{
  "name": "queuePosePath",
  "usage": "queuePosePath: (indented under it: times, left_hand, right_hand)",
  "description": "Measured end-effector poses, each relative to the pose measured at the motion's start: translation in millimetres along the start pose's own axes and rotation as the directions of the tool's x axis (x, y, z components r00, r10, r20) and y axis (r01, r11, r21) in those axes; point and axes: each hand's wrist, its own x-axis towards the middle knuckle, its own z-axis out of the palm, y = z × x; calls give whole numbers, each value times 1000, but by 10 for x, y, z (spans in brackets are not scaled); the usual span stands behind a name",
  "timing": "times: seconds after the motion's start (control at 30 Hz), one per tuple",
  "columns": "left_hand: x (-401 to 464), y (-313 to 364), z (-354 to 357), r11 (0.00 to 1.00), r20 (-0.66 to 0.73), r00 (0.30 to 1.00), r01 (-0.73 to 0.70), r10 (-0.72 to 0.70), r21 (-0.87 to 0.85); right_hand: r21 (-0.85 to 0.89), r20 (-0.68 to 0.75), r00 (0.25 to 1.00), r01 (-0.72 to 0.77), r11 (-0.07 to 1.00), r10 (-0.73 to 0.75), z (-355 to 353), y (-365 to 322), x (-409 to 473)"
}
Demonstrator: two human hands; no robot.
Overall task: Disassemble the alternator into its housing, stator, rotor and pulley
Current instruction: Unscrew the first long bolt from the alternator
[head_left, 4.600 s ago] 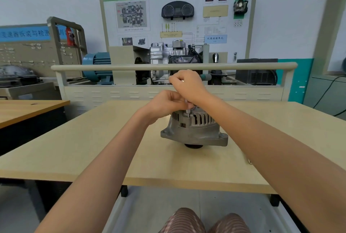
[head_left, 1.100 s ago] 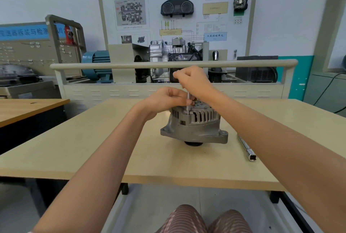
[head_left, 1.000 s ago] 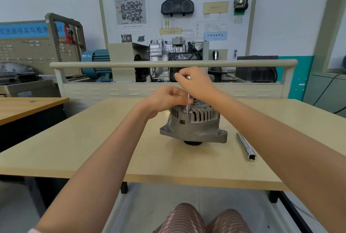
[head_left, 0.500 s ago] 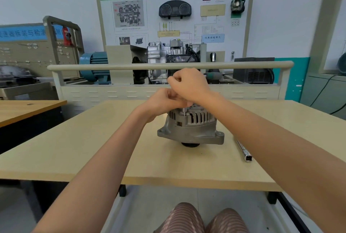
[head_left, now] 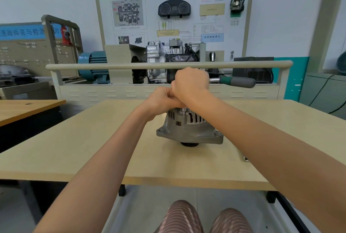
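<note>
The grey alternator [head_left: 189, 129] stands on the wooden table [head_left: 93, 148] with its black pulley [head_left: 188, 144] underneath. A thin socket shaft [head_left: 183, 110] stands upright in a bolt on its upper rim. My right hand [head_left: 191, 83] grips the head of a ratchet wrench [head_left: 236, 82] above that shaft; the green and grey handle points right. My left hand [head_left: 164, 100] is curled on the top of the alternator, touching my right hand. The alternator's top face is hidden by both hands.
A metal extension bar [head_left: 246, 158] lies on the table right of the alternator, mostly hidden by my right forearm. A beige rail [head_left: 112, 66] and a training stand with a gearbox [head_left: 168, 54] stand behind the table. Another table [head_left: 28, 107] is at left.
My right hand has dropped lower over the shaft, so less of the shaft shows. The wrench handle now sticks out to the right. My left hand stays on the alternator.
</note>
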Motion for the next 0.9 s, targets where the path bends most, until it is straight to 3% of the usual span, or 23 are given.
queuePosePath:
  times: [0.1, 0.3, 0.37, 0.47, 0.53, 0.6, 0.63, 0.73, 0.8, 0.9]
  left_hand:
    - [-12, -8, 12, 1000, 9, 1000, -14, 14, 0]
    - [-62, -11, 19, 1000, 4, 1000, -16, 16, 10]
    - [-82, 21, -26, 1000, 55, 998, -8, 7, 6]
    - [-95, 59, -82, 1000, 143, 990, -6, 6, -1]
    - [-83, 65, -91, 1000, 133, 991, -7, 6, 3]
    - [-67, 53, -80, 1000, 95, 995, -10, 11, -9]
    - [-59, 38, -70, 1000, 74, 997, -12, 14, -20]
    - [-62, 31, -14, 999, -13, 1000, -19, 19, -27]
    - [-52, 40, 29, 1000, -44, 999, -21, 20, -15]
    - [-67, 49, 60, 1000, -37, 999, -17, 17, 16]
  right_hand:
    - [-30, 5, 1000, -16, 999, 16, 11, 1, 2]
    - [273, -63, 993, 115, 955, -101, 69, 97, 7]
    - [421, -27, 986, 159, 893, -163, 59, 112, 30]
    - [701, -21, 984, 141, 699, -178, 71, 149, 39]
    - [778, -33, 987, 123, 616, -155, 88, 180, 23]
    - [747, -45, 984, 147, 649, -171, 75, 178, 10]
    - [676, -46, 979, 176, 716, -196, 68, 168, 10]
    - [188, -42, 983, 186, 964, -181, 42, 87, 20]
    - [-46, -38, 996, 75, 996, -77, 13, 43, 7]
    - [-58, -13, 1000, -7, 998, 6, 10, 56, -5]
